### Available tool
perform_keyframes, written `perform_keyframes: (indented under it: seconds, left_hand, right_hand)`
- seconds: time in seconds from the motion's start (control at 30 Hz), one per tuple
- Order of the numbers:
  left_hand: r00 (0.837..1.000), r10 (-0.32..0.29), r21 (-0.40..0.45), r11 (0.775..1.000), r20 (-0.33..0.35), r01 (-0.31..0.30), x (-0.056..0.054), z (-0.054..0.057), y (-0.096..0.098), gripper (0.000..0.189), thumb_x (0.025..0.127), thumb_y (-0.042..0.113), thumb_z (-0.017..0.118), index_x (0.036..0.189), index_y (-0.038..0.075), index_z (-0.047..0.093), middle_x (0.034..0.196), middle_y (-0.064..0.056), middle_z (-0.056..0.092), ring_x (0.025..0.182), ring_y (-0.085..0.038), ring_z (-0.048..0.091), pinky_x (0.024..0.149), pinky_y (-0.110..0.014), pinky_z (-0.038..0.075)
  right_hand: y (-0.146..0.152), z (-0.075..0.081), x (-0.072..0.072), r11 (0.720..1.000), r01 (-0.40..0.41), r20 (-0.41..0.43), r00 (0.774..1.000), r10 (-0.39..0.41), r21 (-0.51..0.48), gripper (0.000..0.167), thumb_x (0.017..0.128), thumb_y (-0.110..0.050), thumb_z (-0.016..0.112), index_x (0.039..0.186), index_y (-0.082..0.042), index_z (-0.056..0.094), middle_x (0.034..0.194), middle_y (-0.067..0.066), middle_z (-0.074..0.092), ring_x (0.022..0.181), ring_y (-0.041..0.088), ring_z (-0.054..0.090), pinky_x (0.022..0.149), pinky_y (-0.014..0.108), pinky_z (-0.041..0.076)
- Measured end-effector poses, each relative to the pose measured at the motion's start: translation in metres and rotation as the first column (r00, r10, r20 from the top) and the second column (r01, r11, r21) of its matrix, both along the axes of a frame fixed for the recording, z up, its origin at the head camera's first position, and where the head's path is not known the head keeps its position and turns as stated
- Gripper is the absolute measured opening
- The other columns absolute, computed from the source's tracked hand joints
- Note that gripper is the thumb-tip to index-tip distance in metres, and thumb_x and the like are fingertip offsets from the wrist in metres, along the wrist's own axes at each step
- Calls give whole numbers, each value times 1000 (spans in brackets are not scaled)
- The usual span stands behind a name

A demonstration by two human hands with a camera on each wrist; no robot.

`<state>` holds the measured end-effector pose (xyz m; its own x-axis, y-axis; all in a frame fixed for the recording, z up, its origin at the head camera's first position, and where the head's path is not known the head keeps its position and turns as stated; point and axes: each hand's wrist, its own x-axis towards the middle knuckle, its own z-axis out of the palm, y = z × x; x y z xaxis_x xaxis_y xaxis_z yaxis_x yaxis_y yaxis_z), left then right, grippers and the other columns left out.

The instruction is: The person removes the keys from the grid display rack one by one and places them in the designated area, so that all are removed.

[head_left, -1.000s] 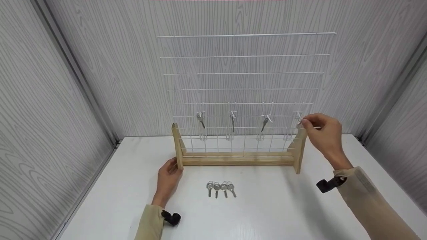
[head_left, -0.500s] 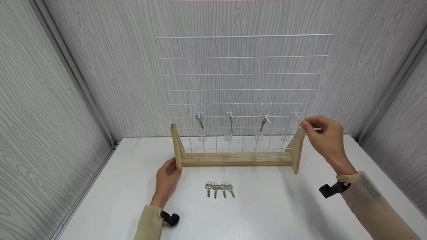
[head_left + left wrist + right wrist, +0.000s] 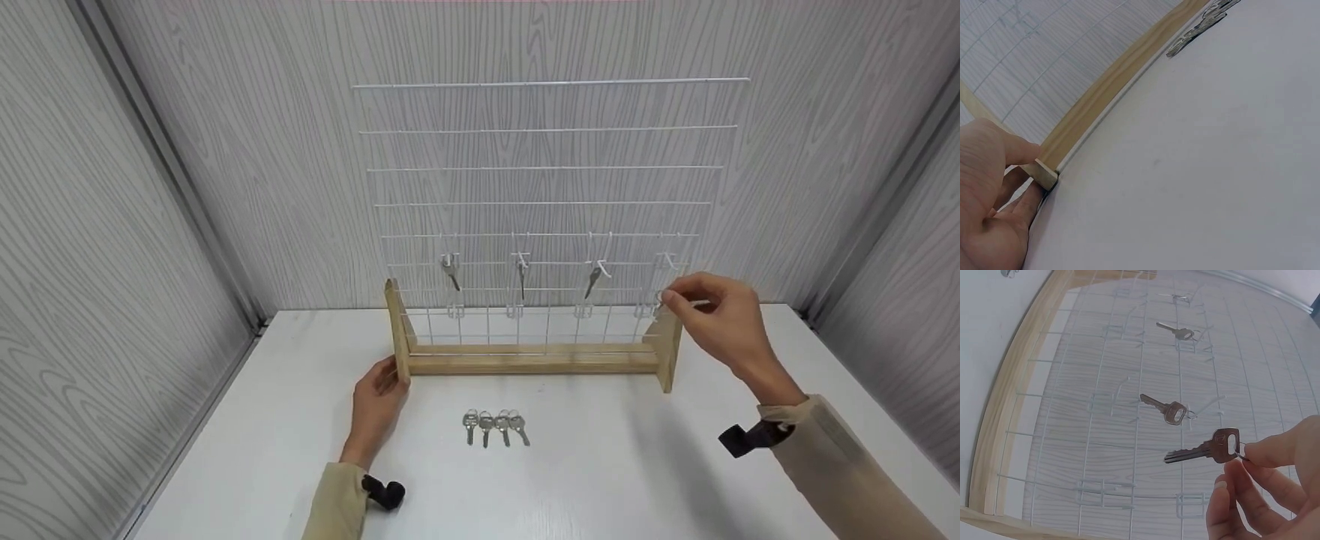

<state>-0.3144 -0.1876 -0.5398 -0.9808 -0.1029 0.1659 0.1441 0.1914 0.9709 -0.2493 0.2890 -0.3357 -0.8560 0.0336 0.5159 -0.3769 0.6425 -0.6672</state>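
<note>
so the right hand [image 3: 716, 315] just dipped from the rightmost white wire hook [image 3: 667, 260] to a bit below it, meaning the flat grey metal key [image 3: 1204, 449] is probably off the hook for now. it's pinched by its thin metal ring [image 3: 1239, 455], slotted head at the fingers, notched blade sticking out; the left hand [image 3: 377, 397], well apart, grips the pale wooden end panel [image 3: 397, 322].

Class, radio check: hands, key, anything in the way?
Left hand gripping rack at left end. Right hand holding one key. Three hanging keys nearby; no blockage seen.
</note>
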Motion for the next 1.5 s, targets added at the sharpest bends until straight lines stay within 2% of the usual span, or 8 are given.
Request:
perform_keyframes:
  seconds: [0.33,0.6,0.9,1.2,1.5]
  left_hand:
    - [1000,4,-3,1000,11,-4,1,-2,0,50,105,7,64,154,5,53,156,-20,56,147,-37,53,121,-42,50]
    - [1000,15,-2,1000,-5,-15,2,-1,-1,49,105,7,64,153,4,55,155,-21,57,146,-39,54,120,-45,51]
    - [1000,12,20,1000,7,-13,3,-1,-1,49,105,7,64,153,5,56,153,-21,58,145,-38,55,120,-45,51]
    - [1000,5,3,1000,19,-5,2,1,-1,50,105,8,63,155,6,53,157,-19,55,147,-36,54,121,-42,50]
    - [1000,4,17,1000,18,-4,3,2,0,50,105,9,64,154,6,54,157,-20,55,147,-38,53,121,-44,50]
  right_hand:
    - [-1,-2,0,997,-59,65,996,56,48,16,106,-21,70,109,-7,78,107,11,77,95,-3,65,79,10,53]
    - [-5,-10,-3,996,-82,103,992,76,48,12,105,-16,70,105,-7,77,103,11,79,89,6,66,74,16,54]
    - [-8,-15,-3,996,-88,214,973,86,1,19,105,-21,70,113,-5,77,107,11,75,90,11,62,71,20,52]
    - [-16,-30,-9,994,-110,281,953,113,-27,17,104,-18,71,109,-3,77,106,12,77,89,14,67,76,23,56]
    - [-26,-40,-12,989,-134,298,944,146,-58,16,104,-18,72,109,-4,78,109,13,77,91,21,68,71,25,57]
